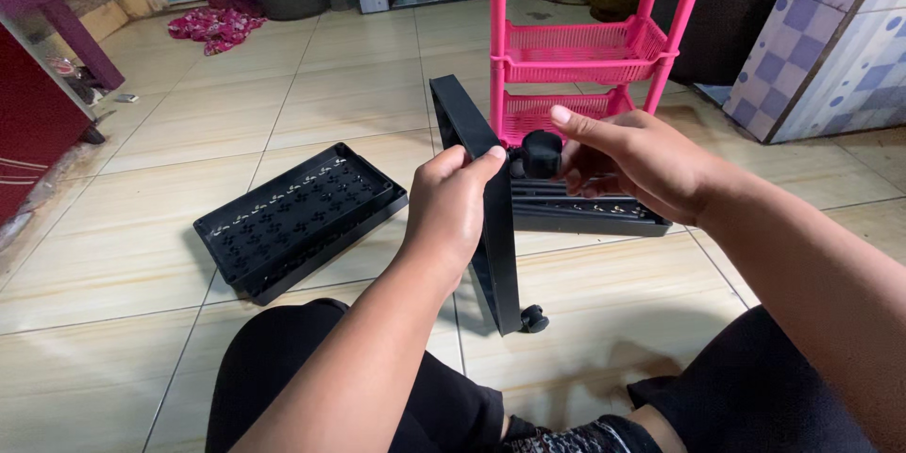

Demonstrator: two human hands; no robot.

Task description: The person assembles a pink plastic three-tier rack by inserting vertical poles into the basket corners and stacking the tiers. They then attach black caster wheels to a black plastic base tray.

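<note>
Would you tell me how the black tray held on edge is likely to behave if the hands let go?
The black tray stands on a narrow edge, steadied by the left hand, so it would probably tip. A caster wheel at its bottom corner may let it roll. It keeps straight, so it is likely stiff plastic.

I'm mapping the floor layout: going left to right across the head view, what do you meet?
Dark red cabinet → flat black tray → left hand holding the upright black tray → right hand → checkered blue wall.
</note>
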